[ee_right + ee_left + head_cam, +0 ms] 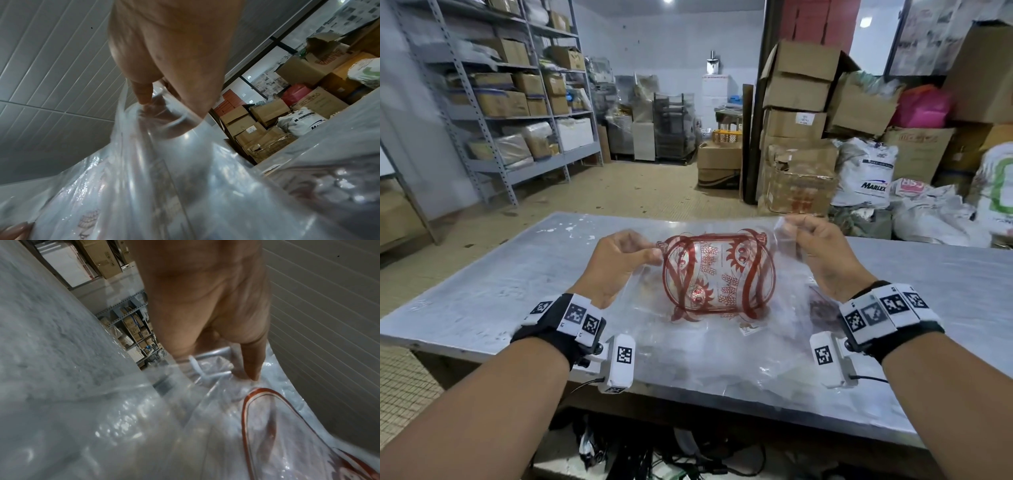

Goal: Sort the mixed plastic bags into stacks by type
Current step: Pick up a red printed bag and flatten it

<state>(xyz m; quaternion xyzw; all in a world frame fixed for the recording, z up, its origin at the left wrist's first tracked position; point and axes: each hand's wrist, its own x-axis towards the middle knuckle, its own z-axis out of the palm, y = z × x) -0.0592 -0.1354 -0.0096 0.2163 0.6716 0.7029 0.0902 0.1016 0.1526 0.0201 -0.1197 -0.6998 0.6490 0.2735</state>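
Note:
A clear plastic bag with a red printed pattern (719,277) is held up above the table between both hands. My left hand (626,255) pinches its upper left edge, and my right hand (808,240) pinches its upper right corner. In the left wrist view, fingers (252,360) press into the clear film beside the red print (259,402). The right wrist view shows the fingers (144,94) curled into the bag's clear plastic (164,162). A loose heap of clear plastic bags (722,346) lies on the table under the raised one.
The grey metal table (482,284) spans the view, its near edge by my wrists. Behind it stand metal shelves with boxes (517,96) on the left and stacked cartons (798,102) and sacks (866,174) on the right. Cables lie under the table (654,459).

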